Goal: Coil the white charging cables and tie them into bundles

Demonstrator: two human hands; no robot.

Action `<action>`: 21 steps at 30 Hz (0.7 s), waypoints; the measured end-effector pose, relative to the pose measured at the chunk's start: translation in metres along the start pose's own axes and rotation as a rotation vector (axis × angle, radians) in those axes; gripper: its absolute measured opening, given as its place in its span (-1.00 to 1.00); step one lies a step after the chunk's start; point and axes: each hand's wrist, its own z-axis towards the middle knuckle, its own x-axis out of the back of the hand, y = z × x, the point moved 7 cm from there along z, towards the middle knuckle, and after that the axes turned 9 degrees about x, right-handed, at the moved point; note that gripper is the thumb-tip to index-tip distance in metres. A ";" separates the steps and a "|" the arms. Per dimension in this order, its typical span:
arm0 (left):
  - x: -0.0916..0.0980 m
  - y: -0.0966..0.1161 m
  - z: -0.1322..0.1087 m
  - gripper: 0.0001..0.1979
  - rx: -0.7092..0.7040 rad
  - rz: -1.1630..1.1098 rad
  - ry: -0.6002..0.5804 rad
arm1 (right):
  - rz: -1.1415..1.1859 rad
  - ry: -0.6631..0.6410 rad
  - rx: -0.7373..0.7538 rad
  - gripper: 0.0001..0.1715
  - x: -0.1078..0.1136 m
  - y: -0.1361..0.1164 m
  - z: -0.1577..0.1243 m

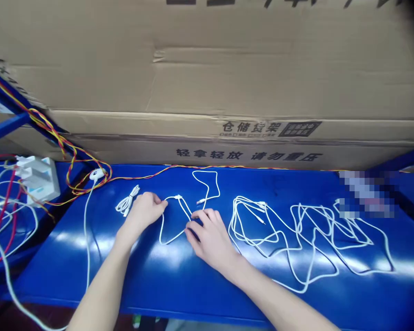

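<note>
Carefully noted: left hand (143, 212) almost closed, fingertips pinching white cable (183, 207) near bench (207, 294) middle. Right hand (210, 234) half open, fingers on same cable, grip unclear. Light pinch seems best here. Small coil (127, 201) beside left hand; loose cables (298, 239) toward right end.

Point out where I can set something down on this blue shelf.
Bare blue shelf shows left of the white cable, and between the left hand and right hand toward the front edge. Crowded: the looped white cables at right, and the red-and-white wires at far left.
</note>
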 end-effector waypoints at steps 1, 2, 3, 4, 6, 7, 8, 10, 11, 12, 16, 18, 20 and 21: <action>0.001 -0.002 0.001 -0.76 0.001 0.004 -0.002 | -0.031 -0.008 -0.009 -0.85 0.001 0.002 0.000; 0.002 -0.005 0.003 -0.76 0.004 0.010 -0.003 | -0.065 -0.020 -0.023 -0.84 0.003 0.005 0.000; 0.002 -0.007 0.005 -0.76 0.001 0.007 -0.007 | -0.096 -0.034 -0.039 -0.84 0.004 0.008 0.000; 0.002 -0.008 0.006 -0.76 -0.007 -0.003 -0.013 | -0.115 -0.049 -0.051 -0.84 0.004 0.010 0.000; 0.001 -0.008 0.008 -0.79 -0.033 -0.036 -0.032 | -0.108 -0.068 -0.058 -0.84 0.005 0.013 -0.001; -0.001 -0.006 0.007 -0.79 -0.053 -0.054 -0.048 | -0.089 -0.071 -0.050 -0.85 0.005 0.012 -0.001; -0.003 -0.003 0.005 -0.78 -0.080 -0.072 -0.068 | -0.068 -0.068 -0.042 -0.82 0.004 0.012 -0.001; -0.008 0.007 -0.002 -0.72 -0.150 -0.104 -0.114 | -0.039 -0.056 -0.034 -0.70 0.003 0.012 -0.001; -0.009 0.012 -0.006 -0.68 -0.196 -0.124 -0.146 | -0.032 -0.048 -0.034 -0.64 0.002 0.012 -0.001; -0.011 0.018 -0.011 -0.65 -0.246 -0.146 -0.182 | -0.026 -0.038 -0.037 -0.62 0.001 0.012 -0.001; -0.009 0.027 -0.028 -0.54 -0.393 -0.180 -0.327 | -0.011 0.008 -0.046 -0.63 -0.001 0.015 -0.001; -0.007 0.023 -0.035 -0.47 -0.404 -0.183 -0.367 | -0.011 0.014 -0.064 -0.63 -0.001 0.017 -0.001; -0.007 0.015 -0.043 -0.42 -0.372 -0.202 -0.355 | -0.011 -0.003 -0.081 -0.62 -0.001 0.017 -0.001; -0.008 0.011 -0.049 -0.39 -0.355 -0.207 -0.320 | -0.013 -0.014 -0.084 -0.61 -0.001 0.017 -0.001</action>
